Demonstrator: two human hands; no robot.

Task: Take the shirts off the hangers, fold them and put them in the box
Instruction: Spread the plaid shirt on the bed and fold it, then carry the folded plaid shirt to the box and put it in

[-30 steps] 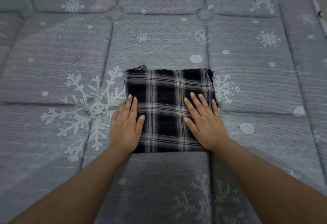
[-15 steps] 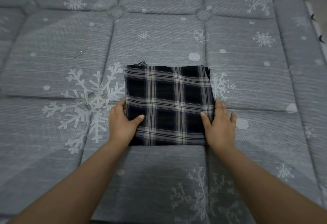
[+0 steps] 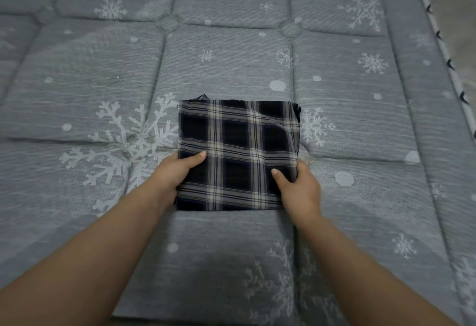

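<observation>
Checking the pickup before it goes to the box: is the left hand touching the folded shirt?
Touching. The head view shows the left hand gripping the plaid shirt's left edge, thumb lying on top.

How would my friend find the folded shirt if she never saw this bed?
Look at the big grey mattress with white snowflakes on it. In its middle, just right of the biggest snowflake, lies the folded shirt, with the left hand and right hand gripping its sides. It is the only dark, checked square on the pale grey.
</observation>
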